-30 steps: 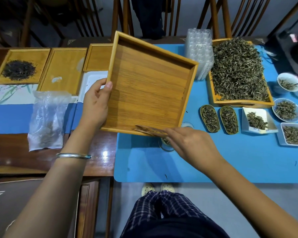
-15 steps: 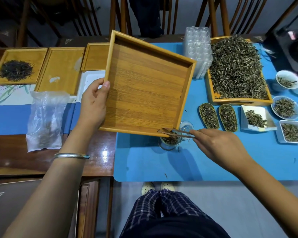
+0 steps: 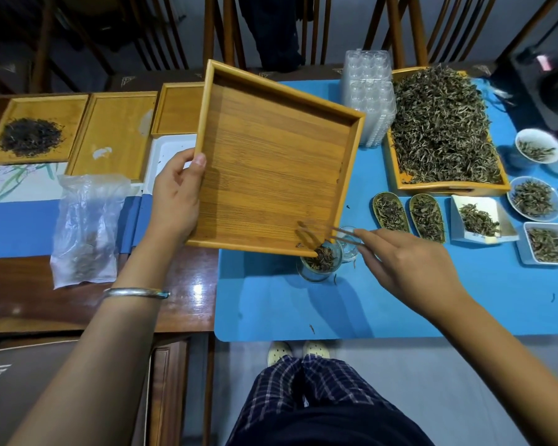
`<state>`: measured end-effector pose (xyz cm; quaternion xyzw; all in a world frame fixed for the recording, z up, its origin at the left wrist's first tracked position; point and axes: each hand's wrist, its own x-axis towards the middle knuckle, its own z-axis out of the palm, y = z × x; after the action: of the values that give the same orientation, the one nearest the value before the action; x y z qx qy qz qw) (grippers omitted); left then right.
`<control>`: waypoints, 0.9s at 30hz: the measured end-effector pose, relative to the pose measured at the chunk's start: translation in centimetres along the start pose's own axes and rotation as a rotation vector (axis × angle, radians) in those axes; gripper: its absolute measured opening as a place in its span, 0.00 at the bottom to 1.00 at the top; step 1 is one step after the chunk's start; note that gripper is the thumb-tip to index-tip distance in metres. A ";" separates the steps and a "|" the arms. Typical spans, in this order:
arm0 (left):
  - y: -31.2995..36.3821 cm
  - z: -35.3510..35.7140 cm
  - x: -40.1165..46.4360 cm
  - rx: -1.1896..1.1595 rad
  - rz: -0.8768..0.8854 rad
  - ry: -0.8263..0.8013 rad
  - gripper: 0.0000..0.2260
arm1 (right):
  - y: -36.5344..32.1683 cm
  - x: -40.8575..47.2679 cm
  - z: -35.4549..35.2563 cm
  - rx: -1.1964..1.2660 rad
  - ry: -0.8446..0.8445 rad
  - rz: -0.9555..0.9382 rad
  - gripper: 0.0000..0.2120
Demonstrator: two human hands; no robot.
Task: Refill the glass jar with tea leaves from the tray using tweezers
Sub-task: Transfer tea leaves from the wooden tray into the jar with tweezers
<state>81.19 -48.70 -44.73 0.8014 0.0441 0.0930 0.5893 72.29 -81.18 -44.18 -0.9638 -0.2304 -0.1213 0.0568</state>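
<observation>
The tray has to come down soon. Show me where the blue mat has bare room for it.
The near strip of the blue mat, between the glass jar and the mat's front edge, is bare but for a few stray leaves. The right side is crowded: the big tea tray, two scoops and small dishes. The left hand holds the tray.

- tray (image 3: pixel 271 162): bamboo-look wood, fine ribbed grain, matt
- jar (image 3: pixel 319 265): clear glass
- mat (image 3: pixel 400 300): smooth blue, matt
- table (image 3: pixel 45 304): dark wood, glossy varnish
- bag (image 3: pixel 84 226): thin crinkled clear plastic
- bangle (image 3: pixel 136 292): shiny metal
</observation>
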 end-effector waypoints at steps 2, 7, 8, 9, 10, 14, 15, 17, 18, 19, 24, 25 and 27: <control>0.0 0.0 0.0 -0.007 -0.001 0.006 0.08 | -0.5 1.1 -0.3 -0.018 0.049 0.093 0.11; 0.1 0.2 0.1 -0.005 -0.009 0.005 0.07 | -0.9 4.8 -1.1 -0.045 -0.034 0.372 0.13; 0.1 0.2 0.1 -0.005 -0.009 0.005 0.07 | -0.7 5.4 -1.0 -0.026 -0.057 0.414 0.13; 0.1 0.2 0.1 -0.009 -0.008 0.004 0.07 | -0.7 5.9 -1.0 -0.011 -0.064 0.454 0.12; 0.1 0.2 0.0 -0.013 -0.008 0.002 0.07 | -0.9 6.2 -1.1 -0.017 -0.072 0.491 0.10; 0.2 0.2 -0.1 -0.018 -0.004 0.005 0.09 | -2.7 6.2 -1.4 -0.152 -0.172 0.557 0.05; 0.3 0.3 -0.2 -0.014 -0.001 0.001 0.09 | -3.3 6.1 -1.6 -0.164 -0.191 0.558 0.05; 0.4 0.4 -0.2 -0.018 0.000 -0.006 0.10 | -4.5 5.8 -1.9 -0.170 -0.239 0.564 0.08; 0.4 0.4 -0.2 -0.019 0.003 -0.007 0.10 | -5.1 5.6 -2.0 -0.166 -0.277 0.571 0.08; 0.3 0.4 -0.2 -0.017 0.007 -0.005 0.11 | -5.8 5.3 -2.1 -0.156 -0.322 0.575 0.08; 0.5 0.4 -0.4 -0.012 -0.013 0.005 0.07 | -8.1 2.7 -1.7 -0.036 -0.530 0.579 0.09; 0.5 0.5 -0.4 -0.017 -0.013 0.010 0.07 | -8.4 2.2 -1.6 -0.015 -0.557 0.583 0.09; 0.6 0.5 -0.5 -0.021 -0.012 0.013 0.06 | -8.8 1.3 -1.4 0.013 -0.593 0.582 0.09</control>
<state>80.76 -49.50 -44.33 0.7941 0.0519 0.0951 0.5981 69.08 -73.08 -41.99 -0.9815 0.0446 0.1844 0.0259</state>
